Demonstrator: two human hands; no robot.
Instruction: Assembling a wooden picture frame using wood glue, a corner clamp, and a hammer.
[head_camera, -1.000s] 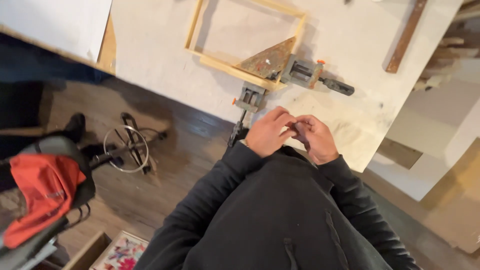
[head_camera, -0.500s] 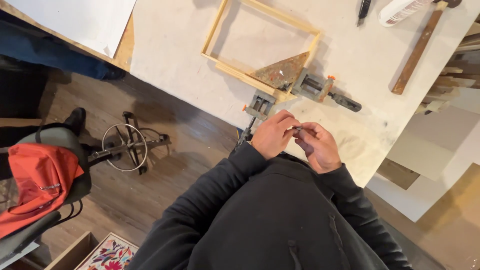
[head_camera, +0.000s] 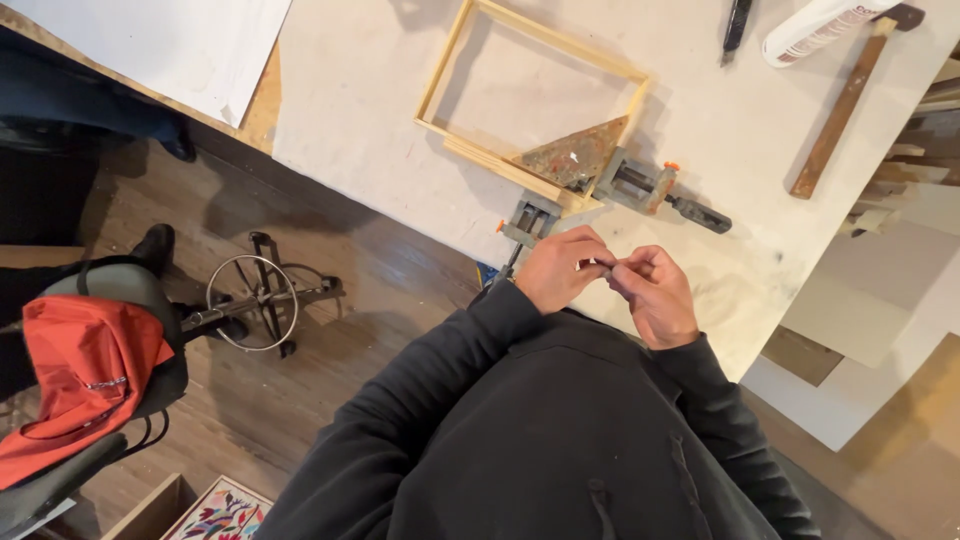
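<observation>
My left hand (head_camera: 558, 268) and my right hand (head_camera: 655, 292) meet at the fingertips in front of my chest, above the near edge of the white worktable (head_camera: 380, 140). The fingers are pinched together; whatever small thing lies between them is hidden. Just beyond my hands a rectangular wooden frame (head_camera: 530, 100) lies flat on the table. Its near corner sits in a grey corner clamp (head_camera: 610, 185) with a rusty triangular plate (head_camera: 575, 155).
A wooden-handled hammer (head_camera: 845, 105), a white tube (head_camera: 815, 25) and a dark tool (head_camera: 735, 25) lie at the far right. White sheets (head_camera: 170, 45) cover the left bench. On the wood floor stand a stool base with a metal ring (head_camera: 255, 300) and a chair with an orange bag (head_camera: 85, 380).
The view has shifted, so the table and frame sit lower and nearer in the picture. My hands stay together with the fingertips touching, in much the same pose.
</observation>
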